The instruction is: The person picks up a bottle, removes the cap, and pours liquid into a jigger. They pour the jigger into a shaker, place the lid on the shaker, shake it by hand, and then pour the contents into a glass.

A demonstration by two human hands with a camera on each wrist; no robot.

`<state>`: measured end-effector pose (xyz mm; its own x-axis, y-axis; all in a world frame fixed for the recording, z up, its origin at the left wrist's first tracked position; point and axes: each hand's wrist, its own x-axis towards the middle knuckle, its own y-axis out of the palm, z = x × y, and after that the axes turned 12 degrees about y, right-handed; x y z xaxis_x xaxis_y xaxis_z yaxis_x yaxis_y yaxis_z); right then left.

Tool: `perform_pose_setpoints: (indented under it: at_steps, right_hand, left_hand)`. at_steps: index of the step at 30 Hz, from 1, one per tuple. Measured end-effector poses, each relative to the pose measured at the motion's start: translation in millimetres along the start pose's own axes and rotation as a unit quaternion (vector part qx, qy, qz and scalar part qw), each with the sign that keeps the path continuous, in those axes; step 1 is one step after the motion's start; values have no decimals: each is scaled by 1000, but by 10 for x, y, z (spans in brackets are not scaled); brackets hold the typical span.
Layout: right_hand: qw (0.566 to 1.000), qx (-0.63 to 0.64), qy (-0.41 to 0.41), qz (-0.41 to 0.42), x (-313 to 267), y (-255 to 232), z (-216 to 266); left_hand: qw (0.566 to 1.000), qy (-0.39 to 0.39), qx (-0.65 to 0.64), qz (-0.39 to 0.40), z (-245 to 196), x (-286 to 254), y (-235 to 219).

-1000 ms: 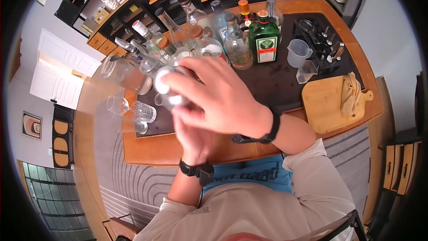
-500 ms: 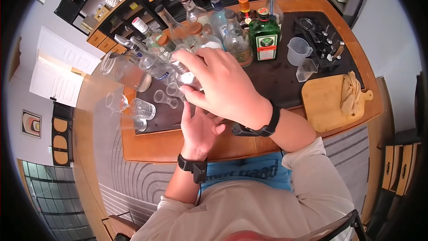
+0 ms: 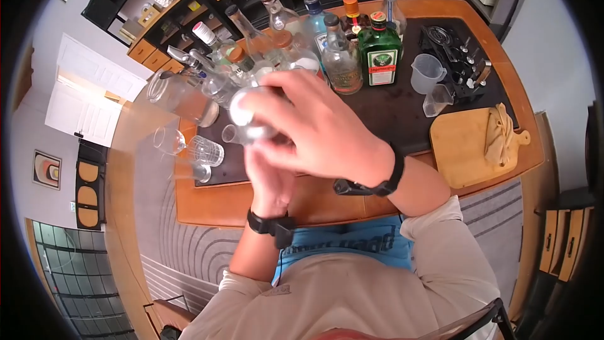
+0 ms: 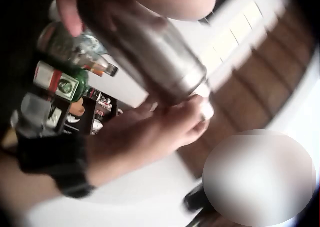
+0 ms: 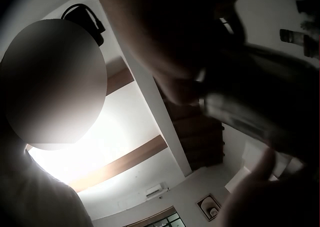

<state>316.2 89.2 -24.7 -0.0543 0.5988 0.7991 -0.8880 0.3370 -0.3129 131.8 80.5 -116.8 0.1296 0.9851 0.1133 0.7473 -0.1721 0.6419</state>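
A shiny metal cocktail shaker [image 3: 246, 110], blurred, is held up between both hands over the near left of the table. My right hand [image 3: 327, 127] grips its capped end, and in the left wrist view those fingers wrap the narrow end of the shaker [image 4: 150, 49]. Below it, my left hand [image 3: 270, 179] holds the other end; a finger [image 4: 70, 12] and the palm lie along the metal body. The right wrist view is dark, with the shaker [image 5: 240, 117] between the hands. A small clear glass [image 3: 231, 133] stands just left of the shaker, partly hidden.
Many bottles crowd the back, among them a green one [image 3: 380, 56]. At left stand a glass jar [image 3: 182, 101] and a cut tumbler [image 3: 206, 151]. Right are a measuring jug [image 3: 428, 73], a black tool rack [image 3: 456, 56] and a cutting board [image 3: 462, 151] with a cloth [image 3: 499, 135].
Half a second ago the left hand was spread below the shaker; now it is back against it. The shaker and right hand shift and blur between frames.
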Motion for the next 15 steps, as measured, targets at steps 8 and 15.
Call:
perform_pose_setpoints:
  at_steps: [8, 15]
  right_hand:
    - [988, -101, 106, 52, -70, 75, -166]
    - [990, -108, 77, 53, -70, 66, -150]
  left_hand:
    - [971, -236, -33, -15, 185, -85, 22]
    - [964, -262, -27, -25, 198, -90, 130]
